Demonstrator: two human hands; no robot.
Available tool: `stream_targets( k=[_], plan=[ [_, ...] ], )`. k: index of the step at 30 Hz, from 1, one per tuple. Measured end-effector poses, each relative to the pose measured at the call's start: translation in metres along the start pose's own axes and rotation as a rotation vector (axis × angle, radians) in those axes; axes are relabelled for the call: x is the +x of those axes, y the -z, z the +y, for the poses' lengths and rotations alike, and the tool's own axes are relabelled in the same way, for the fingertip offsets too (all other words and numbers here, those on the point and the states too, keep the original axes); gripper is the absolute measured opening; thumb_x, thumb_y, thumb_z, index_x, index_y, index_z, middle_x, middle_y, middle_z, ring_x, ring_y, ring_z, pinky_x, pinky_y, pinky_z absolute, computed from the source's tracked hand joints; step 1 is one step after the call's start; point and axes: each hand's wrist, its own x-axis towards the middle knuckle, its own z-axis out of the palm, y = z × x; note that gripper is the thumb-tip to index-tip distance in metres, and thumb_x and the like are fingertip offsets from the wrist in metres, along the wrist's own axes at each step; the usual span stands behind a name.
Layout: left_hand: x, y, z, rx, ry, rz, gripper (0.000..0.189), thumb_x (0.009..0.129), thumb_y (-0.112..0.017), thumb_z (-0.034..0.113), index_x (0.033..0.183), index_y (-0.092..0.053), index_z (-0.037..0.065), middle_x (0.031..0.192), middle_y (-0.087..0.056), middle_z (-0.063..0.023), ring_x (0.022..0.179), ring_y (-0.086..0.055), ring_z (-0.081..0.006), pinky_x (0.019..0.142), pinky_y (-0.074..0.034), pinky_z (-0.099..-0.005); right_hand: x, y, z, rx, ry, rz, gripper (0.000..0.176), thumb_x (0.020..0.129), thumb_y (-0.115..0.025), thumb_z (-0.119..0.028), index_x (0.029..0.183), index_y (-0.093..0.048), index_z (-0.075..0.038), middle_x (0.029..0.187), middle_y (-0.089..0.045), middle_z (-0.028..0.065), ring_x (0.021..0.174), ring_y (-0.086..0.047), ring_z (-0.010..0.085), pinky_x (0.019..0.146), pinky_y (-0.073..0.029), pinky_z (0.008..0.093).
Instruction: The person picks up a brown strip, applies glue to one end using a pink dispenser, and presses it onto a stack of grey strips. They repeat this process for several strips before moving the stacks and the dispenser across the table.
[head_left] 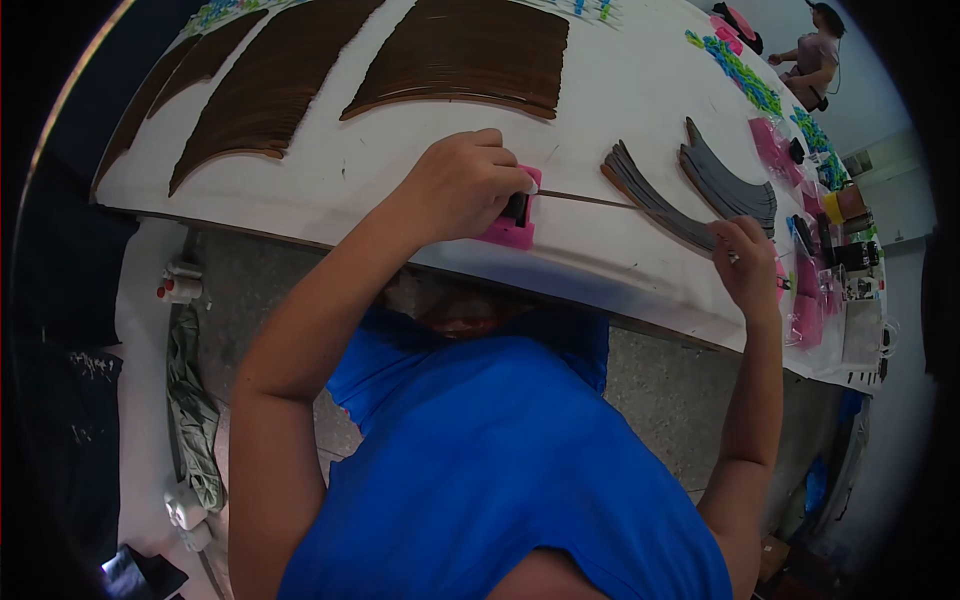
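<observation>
My left hand (465, 187) is closed at the fingertips over a pink holder (515, 236) with a black part inside, near the table's front edge. A thin brown strip (590, 200) runs rightward from those fingertips across the white table. Its far stretch passes along a curved stack of dark strips (650, 198) toward my right hand (745, 262), whose fingers are pinched together around its end. The exact grip of both hands is partly hidden by the fingers. A second curved stack of grey-dark strips (727, 185) lies just beyond my right hand.
Wide sheets of brown strips (465, 55) lie side by side at the back left of the white table (620, 60). Green and blue small pieces (740, 75), pink packets (805, 315) and a black box (856, 256) line the right side. Another person (812, 60) is at the far right.
</observation>
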Motion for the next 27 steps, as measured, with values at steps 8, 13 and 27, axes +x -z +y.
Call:
stream_targets(
  k=[8, 13, 27],
  plan=[
    [0.018, -0.01, 0.019, -0.228, 0.212, 0.034, 0.025, 0.081, -0.08, -0.002, 0.101, -0.07, 0.007, 0.08, -0.068, -0.0069, 0.079, -0.065, -0.0252, 0.071, -0.057, -0.0373, 0.068, 0.08, -0.02, -0.263, 0.149, 0.232, 0.031, 0.084, -0.072, 0.008, 0.112, -0.075, -0.004, 0.106, -0.071, 0.0125, 0.097, -0.071, 0.0299, 0.083, -0.057, 0.0388],
    [0.025, 0.0, 0.023, -0.585, 0.374, -0.022, 0.025, 0.089, -0.078, -0.001, 0.111, -0.066, 0.005, 0.088, -0.071, -0.0039, 0.081, -0.068, -0.0166, 0.074, -0.056, -0.0321, 0.101, 0.102, -0.041, -0.222, 0.128, 0.241, 0.028, 0.09, -0.07, 0.007, 0.116, -0.073, -0.003, 0.105, -0.069, 0.0103, 0.096, -0.069, 0.0214, 0.085, -0.056, 0.034],
    [-0.034, 0.038, -0.026, -1.998, 0.643, 0.103, 0.019, 0.092, -0.066, -0.001, 0.109, -0.069, 0.006, 0.103, -0.073, -0.0039, 0.095, -0.07, -0.0142, 0.083, -0.053, -0.029, 0.062, 0.017, 0.001, 0.985, -0.458, -0.257, 0.009, 0.089, -0.056, 0.0, 0.097, -0.058, -0.005, 0.093, -0.053, -0.0024, 0.081, -0.046, 0.0049, 0.073, -0.039, 0.0214]
  ],
)
